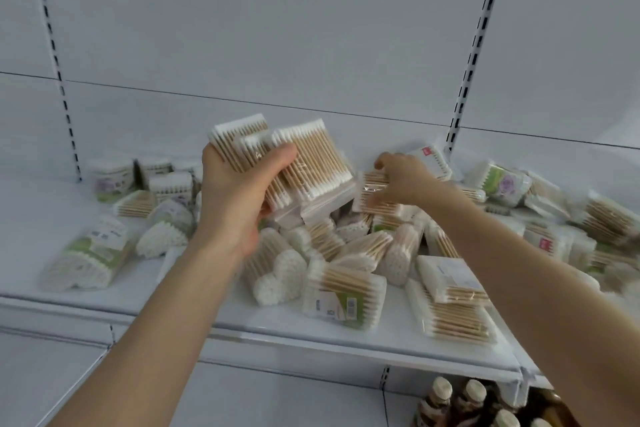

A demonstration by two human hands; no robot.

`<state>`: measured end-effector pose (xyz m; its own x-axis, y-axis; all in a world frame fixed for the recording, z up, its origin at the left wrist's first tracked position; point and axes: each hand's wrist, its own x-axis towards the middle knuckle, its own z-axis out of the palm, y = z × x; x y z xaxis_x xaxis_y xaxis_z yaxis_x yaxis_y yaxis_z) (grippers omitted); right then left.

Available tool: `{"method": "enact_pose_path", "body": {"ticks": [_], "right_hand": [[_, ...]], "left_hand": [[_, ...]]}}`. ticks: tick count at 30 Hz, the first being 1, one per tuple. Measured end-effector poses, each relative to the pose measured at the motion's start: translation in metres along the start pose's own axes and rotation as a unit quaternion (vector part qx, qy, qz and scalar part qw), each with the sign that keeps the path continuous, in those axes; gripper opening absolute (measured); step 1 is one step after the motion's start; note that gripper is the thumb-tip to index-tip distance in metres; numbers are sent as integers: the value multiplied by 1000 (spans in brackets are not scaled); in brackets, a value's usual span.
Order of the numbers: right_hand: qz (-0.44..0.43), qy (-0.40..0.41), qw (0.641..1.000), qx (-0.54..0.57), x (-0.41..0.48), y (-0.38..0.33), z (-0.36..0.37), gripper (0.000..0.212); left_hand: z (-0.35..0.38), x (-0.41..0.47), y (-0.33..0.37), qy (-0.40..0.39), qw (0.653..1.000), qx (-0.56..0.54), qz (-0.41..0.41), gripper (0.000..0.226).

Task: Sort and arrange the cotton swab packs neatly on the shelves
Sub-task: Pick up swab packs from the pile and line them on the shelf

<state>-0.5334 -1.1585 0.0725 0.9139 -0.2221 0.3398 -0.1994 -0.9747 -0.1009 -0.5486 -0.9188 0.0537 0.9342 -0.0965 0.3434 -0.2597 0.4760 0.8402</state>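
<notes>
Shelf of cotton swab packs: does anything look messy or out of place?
Yes. Most packs lie in a jumbled heap on the shelf, tilted and overlapping; only the back-left packs stand upright. The left hand holds a gathered stack, and the right hand grips another pack.

Brown bottles (467, 402) with pale caps stand at the lower right of the frame. A white back panel (259, 28) fills the top, between two slotted uprights (52, 45) at upper left and upper right.
</notes>
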Motion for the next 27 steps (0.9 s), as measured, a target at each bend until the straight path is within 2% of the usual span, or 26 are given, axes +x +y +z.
{"method": "enact_pose_path", "body": {"ticks": [5, 8, 9, 11, 13, 15, 18, 22, 25, 26, 27], "right_hand": [[-17, 138, 987, 83, -13, -11, -21, 30], [-26, 247, 936, 251, -30, -44, -39, 27], [-32, 258, 913, 315, -37, -58, -44, 24], [-51, 207, 854, 475, -50, -94, -51, 15], [-73, 97, 779, 615, -64, -138, -48, 6], [-106, 20, 749, 654, -74, -191, -35, 4], [-134, -43, 746, 651, -84, -285, -6, 5], [-155, -102, 779, 599, -94, -416, 37, 19], [-211, -99, 771, 592, -114, -505, 53, 4], [-227, -105, 769, 589, -120, -531, 58, 9], [-235, -124, 768, 582, -126, -557, 60, 22]], "left_hand": [[-23, -13, 8, 24, 1000, -5, 17, 76], [-50, -20, 21, 45, 999, 1, 25, 65], [-62, -23, 27, 54, 998, -1, 29, 62], [-92, -29, 40, 72, 996, 1, 45, 61], [-126, -35, 54, 91, 994, 15, 57, 61], [-162, -42, 67, 116, 991, 19, 61, 57], [-229, -56, 94, 157, 985, 26, 65, 56], [-336, -75, 136, 220, 971, 43, 87, 62], [-406, -88, 165, 271, 957, 53, 93, 59], [-426, -93, 174, 287, 952, 55, 94, 57], [-446, -97, 183, 303, 946, 57, 98, 55]]}}
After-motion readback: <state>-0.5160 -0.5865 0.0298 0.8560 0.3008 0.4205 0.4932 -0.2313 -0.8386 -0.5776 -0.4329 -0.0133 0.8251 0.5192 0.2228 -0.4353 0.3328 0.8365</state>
